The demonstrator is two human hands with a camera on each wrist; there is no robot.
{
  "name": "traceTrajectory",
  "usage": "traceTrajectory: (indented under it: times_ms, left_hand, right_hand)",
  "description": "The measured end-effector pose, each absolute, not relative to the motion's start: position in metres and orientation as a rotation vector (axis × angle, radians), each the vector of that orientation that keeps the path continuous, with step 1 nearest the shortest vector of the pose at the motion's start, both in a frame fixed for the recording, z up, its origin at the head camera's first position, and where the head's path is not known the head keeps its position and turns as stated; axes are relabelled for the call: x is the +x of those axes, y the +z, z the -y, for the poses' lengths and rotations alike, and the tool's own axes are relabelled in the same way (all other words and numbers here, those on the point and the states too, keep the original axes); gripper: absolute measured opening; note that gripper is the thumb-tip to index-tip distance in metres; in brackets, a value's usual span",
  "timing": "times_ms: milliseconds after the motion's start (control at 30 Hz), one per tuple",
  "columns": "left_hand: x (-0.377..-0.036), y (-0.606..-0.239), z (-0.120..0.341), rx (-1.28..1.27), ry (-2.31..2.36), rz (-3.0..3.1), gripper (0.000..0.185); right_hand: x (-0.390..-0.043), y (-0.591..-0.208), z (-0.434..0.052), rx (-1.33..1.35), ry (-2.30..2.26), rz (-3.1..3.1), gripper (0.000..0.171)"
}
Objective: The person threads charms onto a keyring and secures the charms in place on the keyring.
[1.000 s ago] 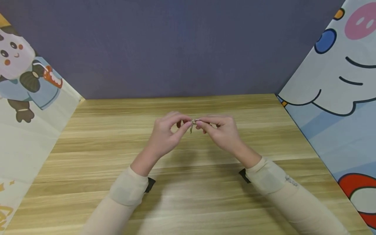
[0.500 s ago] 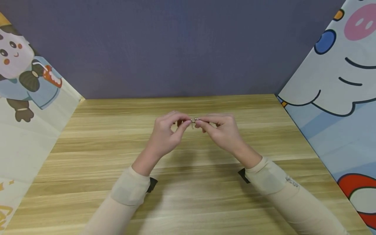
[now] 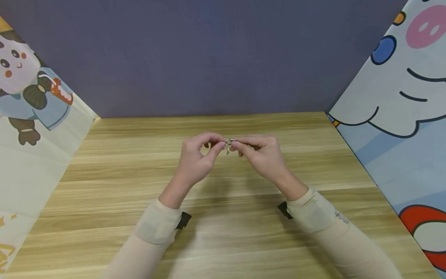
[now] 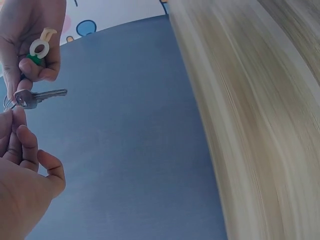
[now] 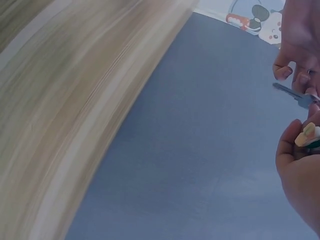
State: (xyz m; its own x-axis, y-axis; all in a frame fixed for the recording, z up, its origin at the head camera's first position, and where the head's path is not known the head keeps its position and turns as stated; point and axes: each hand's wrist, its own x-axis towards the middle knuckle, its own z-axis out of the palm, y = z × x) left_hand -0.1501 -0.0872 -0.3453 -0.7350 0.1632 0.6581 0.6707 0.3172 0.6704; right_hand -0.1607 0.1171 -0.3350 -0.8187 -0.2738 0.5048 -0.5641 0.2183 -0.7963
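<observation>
Over the table, my left hand [image 3: 196, 157] and right hand [image 3: 265, 155] meet fingertip to fingertip at a small metal key ring [image 4: 7, 103]. My left thumb and fingertips pinch one side of the ring. On the other side, my right thumb and index finger pinch it too. A silver key [image 4: 31, 98] hangs from the ring between the hands, its blade pointing away from the fingers in both wrist views. Within my right hand's curled fingers sits a small charm [image 4: 39, 48] in green, white and pale orange, partly hidden by them.
Below the hands lies a wood-grain table [image 3: 223, 232]. A plain dark blue-grey panel [image 3: 216, 58] stands along its back edge. Cartoon-printed panels rise at the left [image 3: 35, 108] and right [image 3: 393, 100] sides.
Both hands keep their pinch at the ring with only slight shifts. The dangling key swings and turns a little between them. Both forearms edge slightly inward.
</observation>
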Motion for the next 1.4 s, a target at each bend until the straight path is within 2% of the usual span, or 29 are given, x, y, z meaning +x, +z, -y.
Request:
traceTrajectory:
  times_ms: [633,1100,1400]
  left_hand:
    - [-0.147,-0.350,0.076,-0.524,-1.944,2.013,0.007]
    - [-0.147,-0.353,0.068,-0.450,-2.161,1.872,0.013]
    - [-0.146,-0.355,0.072,-0.452,-2.133,1.962,0.013]
  right_hand:
    - [-0.156,-0.339,-0.114,0.527,1.983,2.241,0.016]
    - [-0.156,-0.341,-0.113,0.506,2.080,2.180,0.019]
    - [-0.156,-0.342,-0.114,0.507,2.045,2.193,0.018]
